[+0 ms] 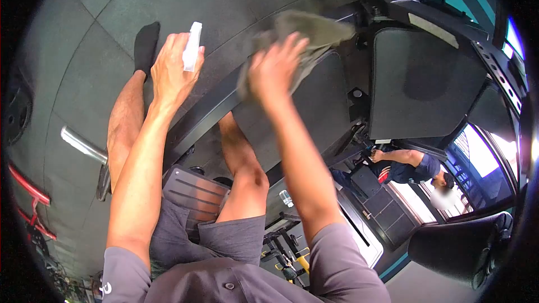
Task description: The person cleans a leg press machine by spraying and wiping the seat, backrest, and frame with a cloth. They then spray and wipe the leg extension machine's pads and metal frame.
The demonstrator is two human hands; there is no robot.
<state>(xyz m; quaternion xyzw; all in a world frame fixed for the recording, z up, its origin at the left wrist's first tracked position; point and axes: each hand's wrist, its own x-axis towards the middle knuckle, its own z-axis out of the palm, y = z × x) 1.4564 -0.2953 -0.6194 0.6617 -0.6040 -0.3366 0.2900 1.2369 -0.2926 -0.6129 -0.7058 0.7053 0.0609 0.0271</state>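
My left hand (173, 70) is closed around a white spray bottle (192, 47), of which only the narrow white top shows above my fingers. It is held in the air over the dark floor. My right hand (276, 70), a little blurred, presses on a crumpled grey-green cloth (314, 28) with its fingers stretched over it. The cloth lies across a dark metal beam (210, 118) of a gym machine and the upper end of a black padded seat (320, 104). What my right palm covers is hidden.
A large black pad (426, 84) stands right of the cloth, within a dark frame (412, 8). A shiny metal peg (83, 143) sticks out left of my leg. Another person (412, 168) sits at the right, near windows. A red rack (29, 188) is at far left.
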